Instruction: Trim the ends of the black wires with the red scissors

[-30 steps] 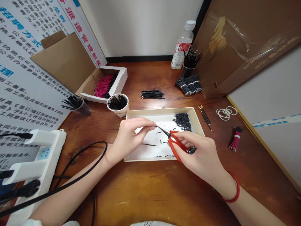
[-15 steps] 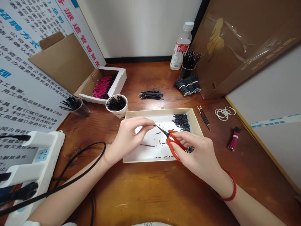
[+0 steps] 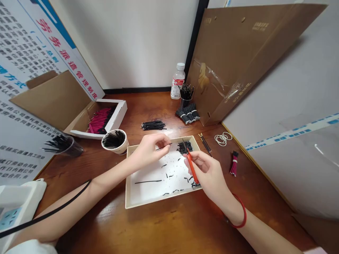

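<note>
My left hand (image 3: 151, 150) is above the back of a shallow cream box lid (image 3: 144, 198), thumb and fingertips pinched on a thin black wire (image 3: 170, 144); only a short dark end shows past the fingers. In my right hand (image 3: 210, 172) are small red-handled scissors (image 3: 193, 166), over the lid's right side, with the dark blades pointing away from me. The blades are apart from the wire. Inside the lid, a heap of short black cut pieces (image 3: 184, 147) fills the back right corner. Scattered snippets and one longer black strand (image 3: 148, 182) lie on its white bottom.
Behind the lid lies a row of black wires (image 3: 153, 125). A paper cup (image 3: 122, 148), a plastic cup (image 3: 75, 147) and a white box (image 3: 120, 114) hold more wires. Right are tied bundles (image 3: 188, 113), rubber bands (image 3: 222, 139) and a pink bundle (image 3: 234, 164). A bottle (image 3: 178, 81) stands behind.
The view has shifted, so the table things sit further left and the back ones lower. My right hand has drawn the scissors away from the wire's end and turned them to point away from me.
</note>
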`<state>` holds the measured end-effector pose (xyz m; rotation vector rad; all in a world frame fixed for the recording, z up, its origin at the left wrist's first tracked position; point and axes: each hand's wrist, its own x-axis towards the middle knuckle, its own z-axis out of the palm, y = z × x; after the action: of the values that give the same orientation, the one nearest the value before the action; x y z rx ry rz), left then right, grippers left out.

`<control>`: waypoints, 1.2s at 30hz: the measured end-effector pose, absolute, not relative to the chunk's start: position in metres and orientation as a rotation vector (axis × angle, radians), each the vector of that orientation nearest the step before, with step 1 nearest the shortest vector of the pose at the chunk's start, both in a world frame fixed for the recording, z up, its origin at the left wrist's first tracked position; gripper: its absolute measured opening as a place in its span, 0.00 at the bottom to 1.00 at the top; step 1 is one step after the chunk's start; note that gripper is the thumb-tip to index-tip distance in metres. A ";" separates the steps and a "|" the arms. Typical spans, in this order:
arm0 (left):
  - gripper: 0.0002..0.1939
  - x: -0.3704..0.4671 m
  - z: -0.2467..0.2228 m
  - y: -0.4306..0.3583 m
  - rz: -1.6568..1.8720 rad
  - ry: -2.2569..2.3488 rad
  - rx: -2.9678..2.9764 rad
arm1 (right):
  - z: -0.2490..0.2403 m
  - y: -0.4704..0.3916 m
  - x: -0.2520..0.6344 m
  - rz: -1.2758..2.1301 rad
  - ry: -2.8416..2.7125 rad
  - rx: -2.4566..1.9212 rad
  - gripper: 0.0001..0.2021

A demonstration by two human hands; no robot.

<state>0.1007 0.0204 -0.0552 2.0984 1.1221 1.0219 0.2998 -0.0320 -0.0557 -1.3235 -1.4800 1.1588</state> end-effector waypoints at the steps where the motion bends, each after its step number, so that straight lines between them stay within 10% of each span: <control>1: 0.05 0.100 -0.057 0.019 1.019 1.101 2.114 | -0.054 -0.033 0.302 1.126 -1.518 -1.306 0.07; 12: 0.02 0.091 -0.064 -0.009 1.416 1.046 2.364 | -0.057 -0.049 0.302 0.489 -1.907 -1.234 0.05; 36: 0.05 0.088 -0.067 -0.010 1.441 0.988 2.435 | -0.060 -0.045 0.296 0.443 -1.968 -1.211 0.05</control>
<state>0.0882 -0.0099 -0.0666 2.4350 0.9876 1.4414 0.2955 -0.0451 -0.0599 -1.2108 -1.9680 0.4426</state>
